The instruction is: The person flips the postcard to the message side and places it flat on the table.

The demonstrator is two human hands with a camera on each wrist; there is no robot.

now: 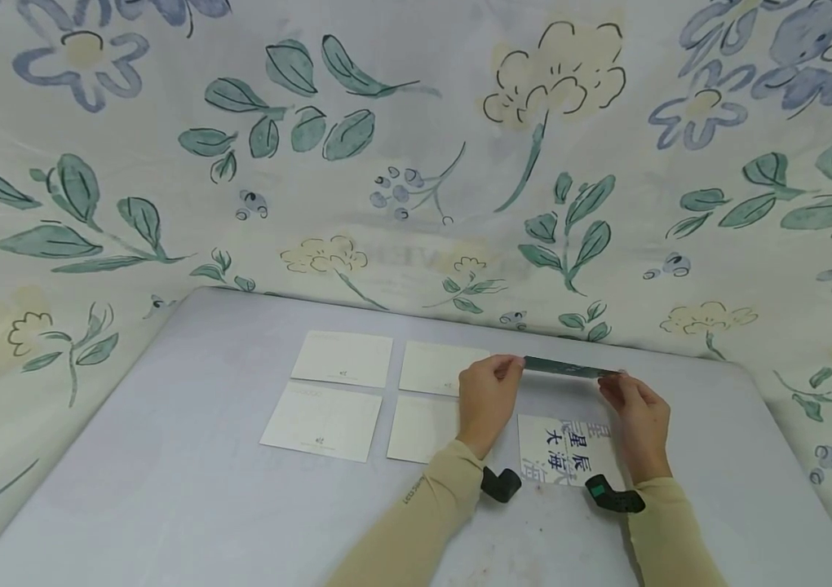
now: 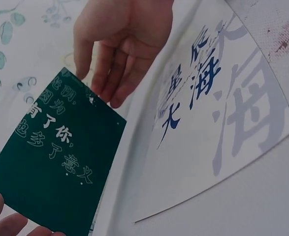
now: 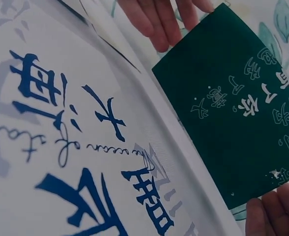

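A dark green card point(image 1: 561, 367) with white lettering is held up off the table, seen nearly edge-on in the head view. My left hand point(image 1: 488, 401) pinches its left end; my right hand point(image 1: 642, 420) pinches the right end. The left wrist view shows the lettered face of the green card point(image 2: 60, 157) between both hands, and so does the right wrist view, where the green card point(image 3: 228, 128) has a small pale patch near one edge. Below and nearer lies a white card point(image 1: 537, 448) with blue and pale lilac characters, flat on the table.
On the left half of the table, several off-white cards lie face down in two rows, including one at the back left point(image 1: 342, 359) and one at the front left point(image 1: 322, 421). My left forearm partly covers the others. A floral cloth point(image 1: 431, 106) hangs behind the table point(image 1: 166, 489).
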